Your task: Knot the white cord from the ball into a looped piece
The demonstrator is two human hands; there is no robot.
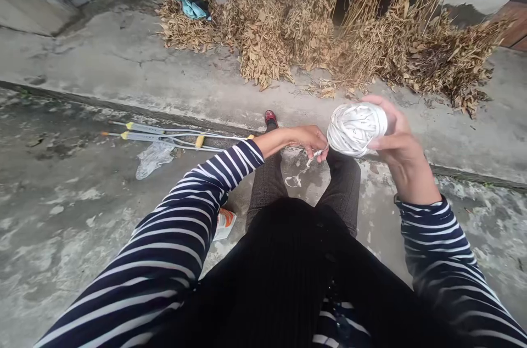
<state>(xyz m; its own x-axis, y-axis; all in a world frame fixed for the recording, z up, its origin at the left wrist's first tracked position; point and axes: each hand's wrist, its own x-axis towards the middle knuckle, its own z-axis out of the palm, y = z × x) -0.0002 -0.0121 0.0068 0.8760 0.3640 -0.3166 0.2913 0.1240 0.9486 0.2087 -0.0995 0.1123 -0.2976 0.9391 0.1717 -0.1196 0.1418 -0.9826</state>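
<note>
Ball of white flat cord [356,129], held above the knees: the right hand [401,145] is grasping it, fingers [385,106] curling over its far side, while the left hand [308,142] is pinching the loose strand [302,172] trailing from it into a small loop (the loop hanging just off the knees). Dark tweed trousers [265,186] are showing below, with a pair of aluminium crutches [164,136] lying on the concrete ground [61,216] to the left beside a crumpled clear plastic bag [154,158], and bundles of dried leafy stalks [263,24] standing well beyond.
</note>
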